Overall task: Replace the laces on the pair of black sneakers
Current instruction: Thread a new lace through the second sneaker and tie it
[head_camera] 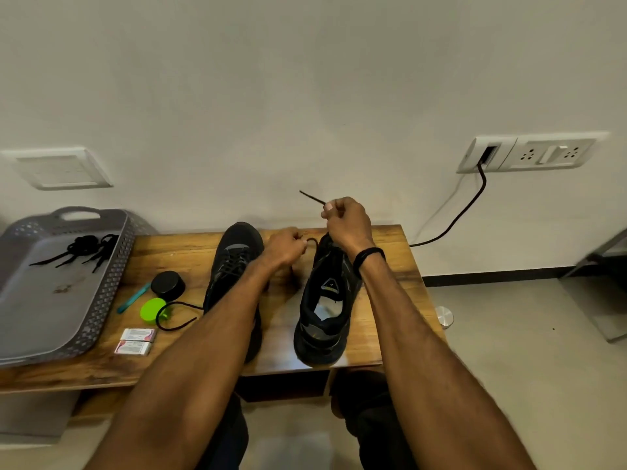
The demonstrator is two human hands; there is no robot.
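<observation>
Two black sneakers stand on the wooden table [176,256], toes toward the wall. The left sneaker [234,256] is laced, and a loose black lace end [173,317] loops out from it across the table. The right sneaker [325,307] is open, its insole showing. My right hand [344,222] is raised over the right sneaker's toe and pinches a black lace [312,197], whose tip sticks out up and left. My left hand [285,247] sits between the shoes with curled fingers pinching a loop of the same lace near the toe.
A grey perforated tray [51,300] on the table's left holds a bundle of black laces [84,249]. Beside it lie a black round tin [168,283], a green lid [152,310], a teal tool [134,296] and two small boxes [135,340]. A black cable [454,218] hangs from the wall socket.
</observation>
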